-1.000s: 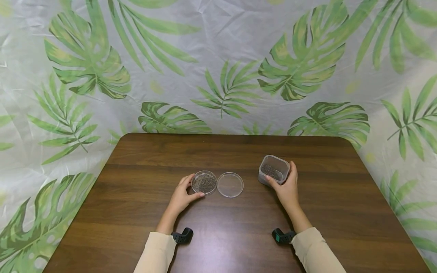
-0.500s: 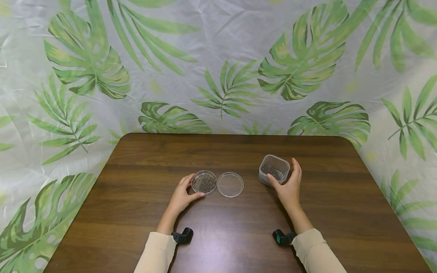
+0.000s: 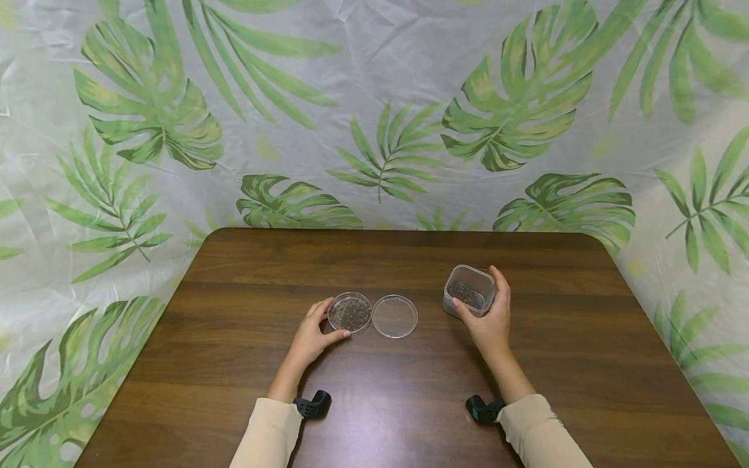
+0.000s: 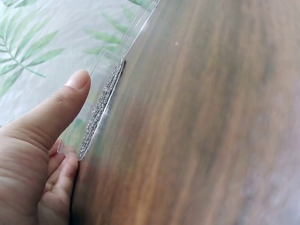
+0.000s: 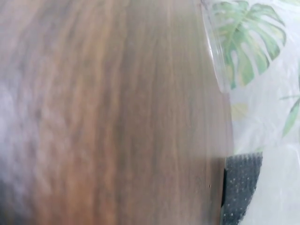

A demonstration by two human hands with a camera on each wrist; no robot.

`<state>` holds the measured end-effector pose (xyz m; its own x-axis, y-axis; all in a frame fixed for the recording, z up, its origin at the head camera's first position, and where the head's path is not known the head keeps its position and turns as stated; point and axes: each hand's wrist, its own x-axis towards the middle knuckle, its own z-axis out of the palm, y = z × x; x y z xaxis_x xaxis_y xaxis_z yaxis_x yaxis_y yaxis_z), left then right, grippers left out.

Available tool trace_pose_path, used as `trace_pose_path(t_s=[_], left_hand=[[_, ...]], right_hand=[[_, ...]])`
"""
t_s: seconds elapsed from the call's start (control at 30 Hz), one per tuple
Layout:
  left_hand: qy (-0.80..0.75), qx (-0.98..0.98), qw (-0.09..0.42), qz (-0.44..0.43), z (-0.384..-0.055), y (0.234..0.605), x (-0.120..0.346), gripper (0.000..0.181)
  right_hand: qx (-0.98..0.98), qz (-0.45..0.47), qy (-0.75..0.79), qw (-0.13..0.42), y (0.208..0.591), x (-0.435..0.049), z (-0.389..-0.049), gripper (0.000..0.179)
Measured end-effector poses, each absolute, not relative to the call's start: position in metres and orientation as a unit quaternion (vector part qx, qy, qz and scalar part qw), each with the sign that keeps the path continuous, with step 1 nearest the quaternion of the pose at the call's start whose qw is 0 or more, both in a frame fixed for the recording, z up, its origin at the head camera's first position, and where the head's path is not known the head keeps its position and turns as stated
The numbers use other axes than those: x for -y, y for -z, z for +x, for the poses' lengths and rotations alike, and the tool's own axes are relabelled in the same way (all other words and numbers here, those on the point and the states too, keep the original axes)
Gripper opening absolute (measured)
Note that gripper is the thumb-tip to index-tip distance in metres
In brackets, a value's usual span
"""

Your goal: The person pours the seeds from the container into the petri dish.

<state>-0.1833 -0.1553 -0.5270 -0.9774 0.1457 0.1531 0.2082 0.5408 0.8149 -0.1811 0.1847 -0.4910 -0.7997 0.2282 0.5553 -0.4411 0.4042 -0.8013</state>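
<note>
A round clear petri dish [image 3: 336,316] with dark grey granules [image 3: 354,316] lies on the brown table. My left hand [image 3: 311,335] grips its left edge, thumb on the near side and fingers on the far side. In the left wrist view the thumb [image 4: 65,101] stands beside the dish's wall. A clear shallow lid [image 3: 394,317] lies right beside the dish. Farther right, my right hand [image 3: 491,325] holds a clear square plastic container [image 3: 478,281] between thumb and fingers. Similar granules [image 3: 464,294] lie inside; the right wrist view shows the container [image 5: 274,187] but no fingers.
The wooden table [image 3: 409,253] has a rounded far edge, with a leaf-printed curtain [image 3: 398,78] hanging behind it. Black wrist bands [image 3: 314,404] sit on both wrists. Light glares on the near middle of the table.
The right fingers lifted off the container's right side half a second ago and now rest against it again. The thumb shifted slightly left. Left hand, dish and lid look unmoved.
</note>
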Motion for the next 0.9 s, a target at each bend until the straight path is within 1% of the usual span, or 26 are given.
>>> trace_pose_path(t_s=[0.23,0.33,0.47,0.6,0.7,0.9], left_hand=[[0.467,0.878,0.036,-0.102,-0.183,0.527,0.155,0.083],[0.469,0.876,0.036,-0.102,-0.184,0.527,0.155,0.083],[0.469,0.877,0.036,-0.101,-0.184,0.528,0.156,0.083],[0.466,0.879,0.035,-0.099,-0.183,0.528,0.156,0.083],[0.466,0.878,0.035,-0.098,-0.183,0.528,0.156,0.083],[0.469,0.877,0.039,-0.098,-0.184,0.528,0.155,0.083]], right_hand=[[0.786,0.108,-0.521,0.316,0.483,-0.174,-0.178,0.089],[0.786,0.132,-0.510,0.323,0.471,-0.164,-0.171,0.084],[0.789,0.166,-0.499,0.318,0.456,-0.153,-0.162,0.079],[0.793,0.193,-0.493,0.303,0.474,-0.154,-0.171,0.083],[0.801,0.198,-0.489,0.282,0.491,-0.157,-0.178,0.085],[0.814,0.216,-0.478,0.249,0.494,-0.150,-0.178,0.081]])
